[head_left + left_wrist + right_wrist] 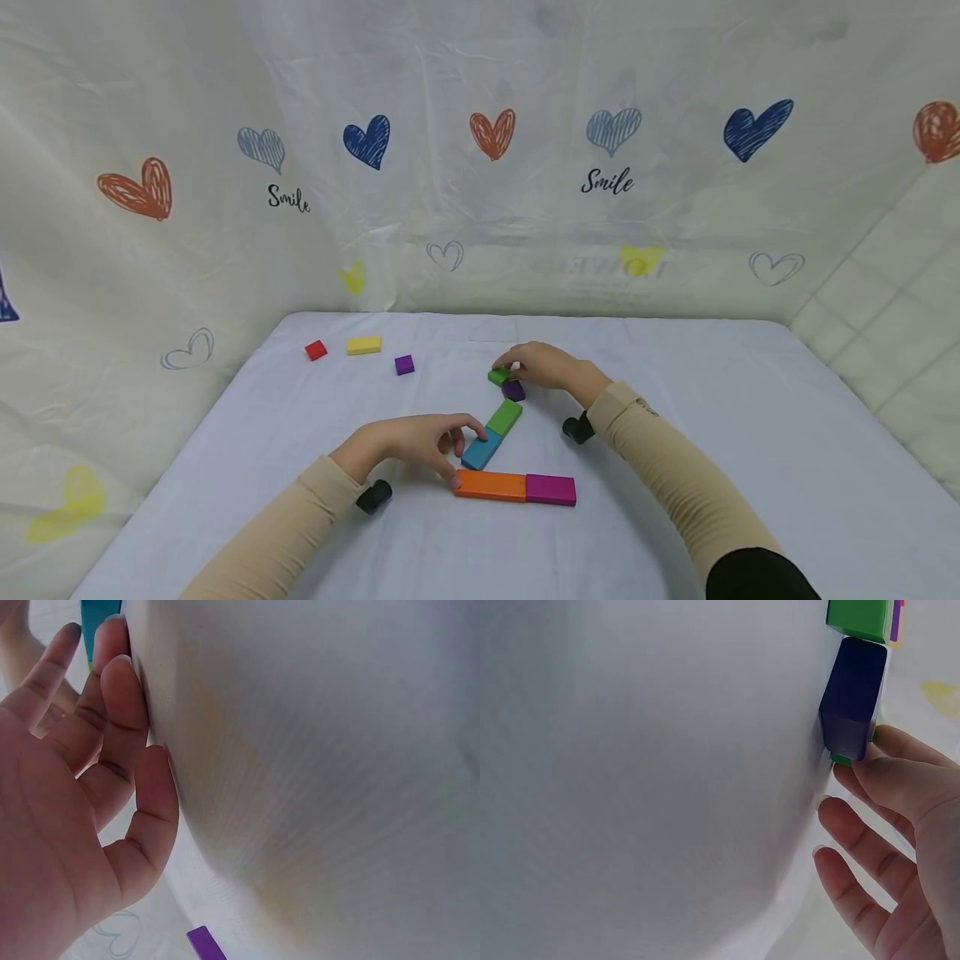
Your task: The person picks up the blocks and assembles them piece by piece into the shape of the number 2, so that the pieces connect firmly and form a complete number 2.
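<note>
My right hand (551, 365) pinches a small green block (497, 377) between thumb and fingers at the far end of a bent line of blocks. Right beside it is a dark purple block (513, 390), seen large in the right wrist view (853, 697). Below that, a longer green block (505, 417) meets a blue block (482, 452) end to end on a slant. My left hand (420, 440) has its index fingertip on the blue block and its thumb at the left end of an orange block (491, 486). A magenta block (551, 490) continues the orange one rightward.
On the back left of the white-covered table (660, 525) lie a red block (316, 350), a yellow block (363, 345) and a purple block (404, 365). A pale curtain (435, 67) printed with hearts hangs behind the table.
</note>
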The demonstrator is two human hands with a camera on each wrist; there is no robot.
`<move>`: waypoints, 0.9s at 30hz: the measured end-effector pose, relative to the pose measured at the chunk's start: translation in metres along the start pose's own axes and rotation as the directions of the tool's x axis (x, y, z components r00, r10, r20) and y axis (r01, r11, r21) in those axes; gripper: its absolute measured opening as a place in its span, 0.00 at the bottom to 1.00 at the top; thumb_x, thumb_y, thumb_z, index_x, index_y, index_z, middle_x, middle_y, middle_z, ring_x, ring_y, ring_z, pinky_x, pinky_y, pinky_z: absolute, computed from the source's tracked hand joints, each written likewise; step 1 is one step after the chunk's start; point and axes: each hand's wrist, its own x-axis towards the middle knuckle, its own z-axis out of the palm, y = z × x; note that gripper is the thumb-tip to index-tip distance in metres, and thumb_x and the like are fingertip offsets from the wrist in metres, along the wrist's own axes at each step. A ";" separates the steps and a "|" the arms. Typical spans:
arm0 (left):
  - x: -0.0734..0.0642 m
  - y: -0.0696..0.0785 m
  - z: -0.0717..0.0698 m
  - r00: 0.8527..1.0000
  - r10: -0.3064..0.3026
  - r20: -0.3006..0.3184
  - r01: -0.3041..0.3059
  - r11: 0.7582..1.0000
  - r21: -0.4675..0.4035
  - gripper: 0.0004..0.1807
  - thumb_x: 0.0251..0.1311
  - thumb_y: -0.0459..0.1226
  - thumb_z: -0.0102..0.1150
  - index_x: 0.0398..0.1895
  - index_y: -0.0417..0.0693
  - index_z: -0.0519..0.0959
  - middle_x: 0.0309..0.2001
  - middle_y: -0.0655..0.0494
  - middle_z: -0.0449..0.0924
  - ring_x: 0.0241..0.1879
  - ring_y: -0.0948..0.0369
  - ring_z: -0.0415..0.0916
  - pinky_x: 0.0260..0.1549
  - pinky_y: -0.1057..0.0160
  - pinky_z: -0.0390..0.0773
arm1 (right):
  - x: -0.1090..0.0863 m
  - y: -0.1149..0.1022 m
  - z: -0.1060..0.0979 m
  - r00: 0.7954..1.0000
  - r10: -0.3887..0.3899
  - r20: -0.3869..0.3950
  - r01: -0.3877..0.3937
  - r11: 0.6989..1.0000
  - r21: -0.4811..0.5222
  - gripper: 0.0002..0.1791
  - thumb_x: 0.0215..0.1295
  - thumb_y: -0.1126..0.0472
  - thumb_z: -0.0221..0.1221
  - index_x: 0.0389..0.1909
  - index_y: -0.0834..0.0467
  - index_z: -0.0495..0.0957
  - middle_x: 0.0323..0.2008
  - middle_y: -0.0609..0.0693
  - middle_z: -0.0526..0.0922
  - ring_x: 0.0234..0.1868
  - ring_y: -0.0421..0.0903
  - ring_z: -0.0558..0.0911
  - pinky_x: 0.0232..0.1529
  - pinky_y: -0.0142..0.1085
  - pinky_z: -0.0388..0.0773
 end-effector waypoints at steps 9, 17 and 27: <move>-0.001 0.002 -0.001 1.000 -0.006 0.000 0.006 1.000 -0.001 0.31 0.58 0.36 0.76 0.63 0.61 0.72 0.40 0.56 0.75 0.42 0.59 0.70 0.39 0.64 0.70 | 0.000 0.000 -0.001 1.000 -0.019 -0.009 0.019 1.000 -0.001 0.18 0.73 0.68 0.60 0.61 0.57 0.82 0.58 0.53 0.83 0.60 0.50 0.80 0.62 0.47 0.75; -0.001 0.000 -0.001 1.000 -0.011 0.002 0.011 1.000 -0.004 0.32 0.58 0.37 0.76 0.63 0.62 0.72 0.40 0.56 0.75 0.42 0.59 0.70 0.39 0.63 0.70 | 0.001 0.002 0.000 1.000 -0.017 -0.003 0.017 1.000 0.008 0.18 0.74 0.68 0.59 0.61 0.56 0.82 0.59 0.53 0.83 0.61 0.51 0.80 0.63 0.47 0.75; 0.000 -0.002 -0.001 1.000 -0.011 0.007 0.012 1.000 -0.013 0.31 0.58 0.37 0.75 0.63 0.62 0.72 0.40 0.56 0.76 0.42 0.59 0.71 0.39 0.63 0.71 | -0.001 0.002 0.000 1.000 -0.006 0.012 0.006 1.000 0.011 0.19 0.74 0.70 0.58 0.62 0.56 0.82 0.60 0.54 0.82 0.61 0.51 0.79 0.63 0.47 0.75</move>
